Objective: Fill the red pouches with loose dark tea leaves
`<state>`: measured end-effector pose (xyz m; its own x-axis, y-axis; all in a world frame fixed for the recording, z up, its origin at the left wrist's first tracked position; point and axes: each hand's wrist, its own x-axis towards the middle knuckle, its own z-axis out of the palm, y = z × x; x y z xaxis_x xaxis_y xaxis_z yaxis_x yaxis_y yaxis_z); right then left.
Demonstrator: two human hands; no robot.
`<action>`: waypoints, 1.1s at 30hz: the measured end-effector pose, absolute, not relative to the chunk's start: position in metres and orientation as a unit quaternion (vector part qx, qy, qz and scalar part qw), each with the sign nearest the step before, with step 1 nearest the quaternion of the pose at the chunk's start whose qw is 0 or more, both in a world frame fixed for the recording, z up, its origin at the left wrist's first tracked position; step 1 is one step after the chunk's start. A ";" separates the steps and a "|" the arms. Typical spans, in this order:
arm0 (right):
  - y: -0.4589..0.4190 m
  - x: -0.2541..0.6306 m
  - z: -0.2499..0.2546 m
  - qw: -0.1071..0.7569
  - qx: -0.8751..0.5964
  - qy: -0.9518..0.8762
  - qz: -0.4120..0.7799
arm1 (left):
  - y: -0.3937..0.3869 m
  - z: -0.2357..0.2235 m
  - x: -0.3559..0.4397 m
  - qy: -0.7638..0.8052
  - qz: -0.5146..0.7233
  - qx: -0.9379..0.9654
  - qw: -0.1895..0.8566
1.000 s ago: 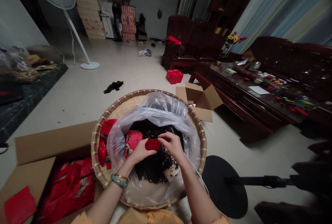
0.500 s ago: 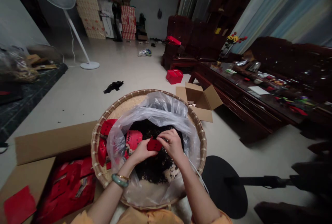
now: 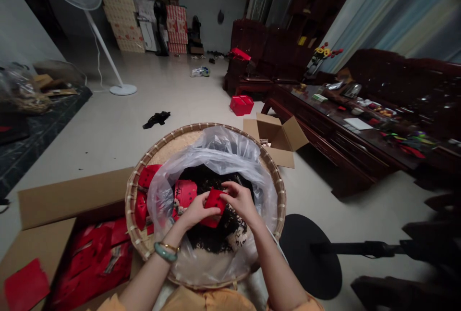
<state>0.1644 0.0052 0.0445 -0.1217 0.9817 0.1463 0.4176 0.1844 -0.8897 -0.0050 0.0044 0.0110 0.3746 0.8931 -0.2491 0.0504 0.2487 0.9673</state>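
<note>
A small red packet (image 3: 215,200) with dark marks is held between my hands, above the middle of an open clear plastic bag (image 3: 162,186). My left hand (image 3: 196,212) grips its left side, thumb toward me. At the packet's right edge, my right hand (image 3: 240,200) pinches with thumb and fingers. Below lies a heap of thin black pieces (image 3: 209,241), some with pale parts, too small to name. A larger red-pink piece (image 3: 185,193) with dark print lies in the bag left of the packet. The bag sits in a round woven bamboo basket (image 3: 134,227).
More red packets lie in the basket's left side and in a cardboard box (image 3: 75,191) at my left. Ahead right stands another open cardboard box (image 3: 288,157), near a dark wooden table (image 3: 306,114). A black round stand base (image 3: 309,255) is on my right; a white fan (image 3: 123,89) stands farther off.
The red packet has turned from lying nearly level to showing its broad face, tilted up. My right fingers have shifted onto its right edge. The view has tipped slightly.
</note>
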 end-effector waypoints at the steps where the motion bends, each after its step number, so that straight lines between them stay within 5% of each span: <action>1: 0.006 0.164 0.041 0.402 -0.533 -0.636 0.387 | 0.004 0.012 -0.005 0.439 0.340 0.493 0.669; 14: 0.016 0.162 0.007 0.387 -0.564 -0.536 0.495 | -0.004 0.002 0.009 0.443 0.397 0.341 0.728; 20: 0.023 0.176 -0.009 0.378 -0.627 -0.617 0.288 | -0.013 -0.002 0.015 0.434 0.376 0.283 0.768; 24: 0.023 0.195 -0.026 0.244 -0.713 -0.649 0.104 | -0.007 0.000 0.011 0.447 0.381 0.276 0.761; 28: 0.024 0.199 -0.039 0.142 -0.740 -0.653 0.079 | -0.005 0.003 0.008 0.441 0.376 0.287 0.763; 33: 0.032 0.204 -0.047 0.173 -0.739 -0.638 0.128 | -0.004 0.001 0.003 0.436 0.364 0.308 0.763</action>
